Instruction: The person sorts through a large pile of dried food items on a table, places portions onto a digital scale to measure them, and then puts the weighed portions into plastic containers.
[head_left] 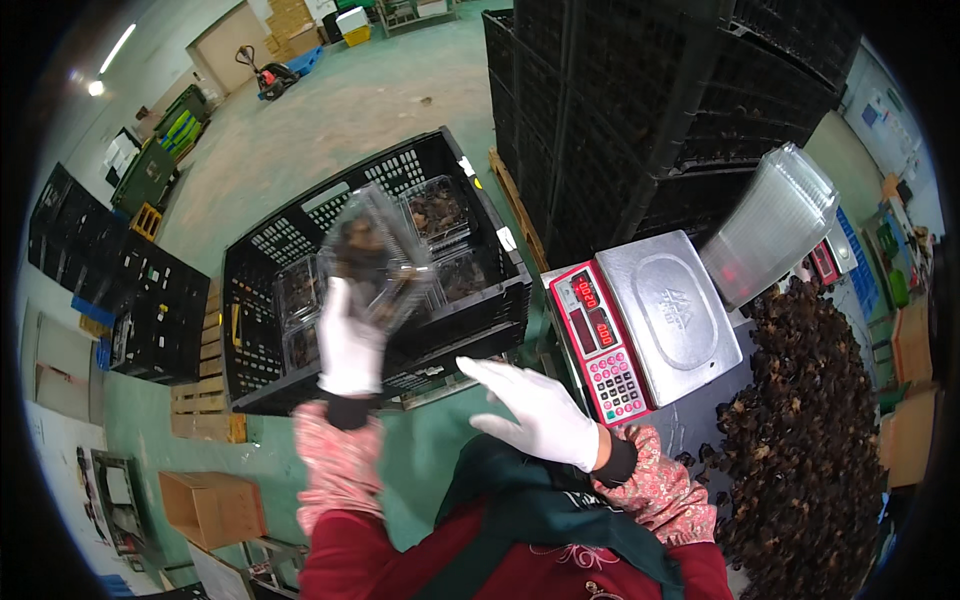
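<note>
My left hand (350,345), in a white glove, grips a clear plastic clamshell box (375,250) with dark brown pieces inside. The box is tilted and slightly blurred, held over a black slatted crate (455,330). Inside the crate sit several similar filled boxes, one of them a box (437,212) at the far right corner. My right hand (535,410), also gloved in white, holds nothing; its fingers are stretched out toward the crate. Just right of it stands a red-and-silver digital scale (680,310) with a bare metal pan and a lit red display.
Beyond the scale leans a tall stack of empty clear boxes (775,225). A large heap of dark brown crinkled pieces (800,430) covers the table at right. Tall stacked black crates (600,120) rise ahead. More black crates (155,300) and a pallet jack (268,75) stand left.
</note>
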